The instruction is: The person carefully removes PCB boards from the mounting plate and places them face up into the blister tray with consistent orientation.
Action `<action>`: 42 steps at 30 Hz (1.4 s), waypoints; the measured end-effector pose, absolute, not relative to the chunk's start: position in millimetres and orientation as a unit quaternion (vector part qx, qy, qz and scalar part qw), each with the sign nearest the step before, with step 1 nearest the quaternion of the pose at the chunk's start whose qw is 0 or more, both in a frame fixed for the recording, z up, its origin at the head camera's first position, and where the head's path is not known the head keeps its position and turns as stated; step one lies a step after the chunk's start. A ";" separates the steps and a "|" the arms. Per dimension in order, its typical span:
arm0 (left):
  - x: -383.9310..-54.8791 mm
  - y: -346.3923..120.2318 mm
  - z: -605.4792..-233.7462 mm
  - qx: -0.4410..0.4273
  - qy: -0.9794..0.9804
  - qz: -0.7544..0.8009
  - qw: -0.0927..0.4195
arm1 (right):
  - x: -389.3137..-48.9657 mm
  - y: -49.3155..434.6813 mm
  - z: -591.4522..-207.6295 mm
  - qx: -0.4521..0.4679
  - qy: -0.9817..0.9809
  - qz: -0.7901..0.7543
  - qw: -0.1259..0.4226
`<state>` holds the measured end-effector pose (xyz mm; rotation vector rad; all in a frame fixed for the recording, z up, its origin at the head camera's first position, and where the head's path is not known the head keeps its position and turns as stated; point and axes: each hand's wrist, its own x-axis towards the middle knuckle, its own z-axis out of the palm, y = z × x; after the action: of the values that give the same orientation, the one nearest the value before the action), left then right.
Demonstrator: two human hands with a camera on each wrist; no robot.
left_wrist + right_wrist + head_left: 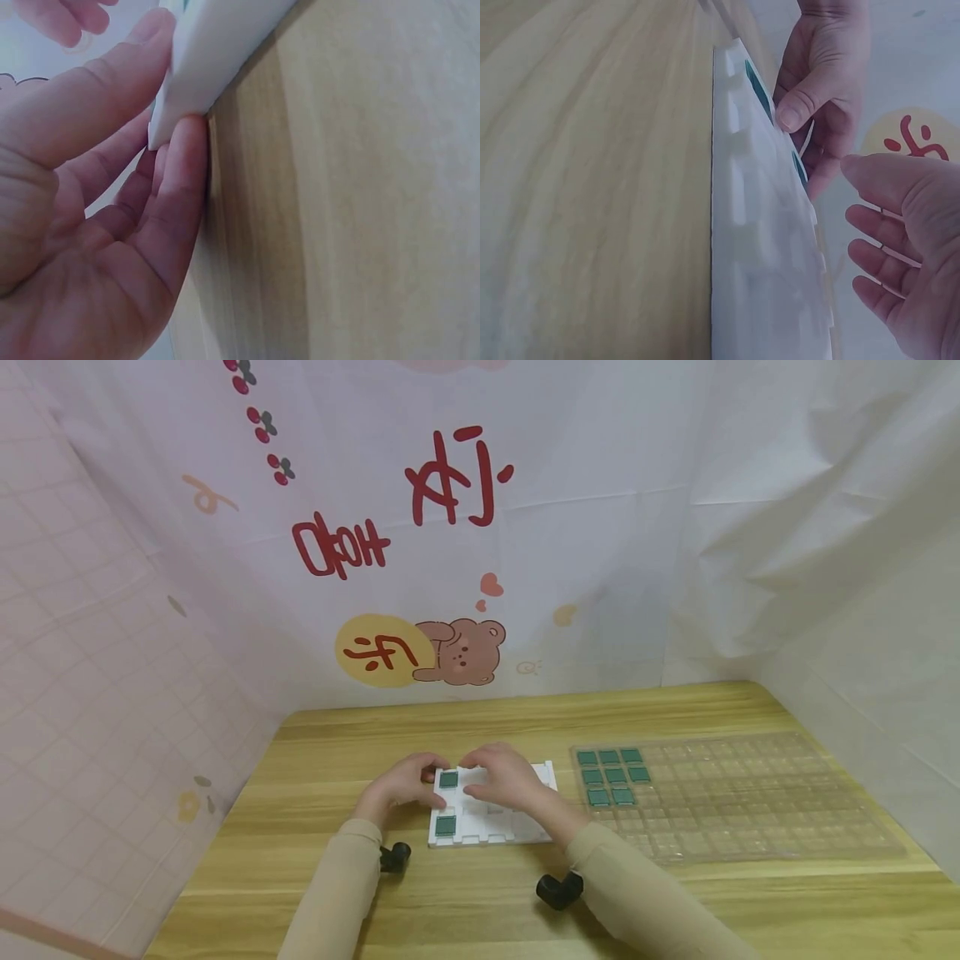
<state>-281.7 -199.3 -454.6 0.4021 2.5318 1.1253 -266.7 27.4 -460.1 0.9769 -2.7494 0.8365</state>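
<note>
A white slotted tray (474, 822) lies on the table, with one green square chip (448, 780) at its far left corner and another green chip (446, 826) at the near left corner. My left hand (405, 782) grips the tray's left edge; in the left wrist view its thumb (97, 97) lies along the top and the fingers are curled against the side. Above the tray's middle is my right hand (504, 777). Seen from the right wrist, its loosely bent fingers (889, 251) are apart from the tray and hold nothing.
To the right lies a clear compartment tray (735, 797), its left compartments holding several green chips (614, 775). A black wrist mount (395, 857) is on the left arm, another black mount (559, 890) on the right. White printed cloth (585, 543) hangs behind the wooden table (465, 902).
</note>
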 end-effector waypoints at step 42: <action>-284.2 -201.4 -457.9 0.156 0.882 0.411 0.171 | -278.5 -22.2 -465.2 0.282 -0.951 0.113 0.062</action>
<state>-284.2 -201.4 -457.9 0.4424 2.5035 1.1680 -278.5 -22.2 -465.2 0.8521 -2.8736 0.3430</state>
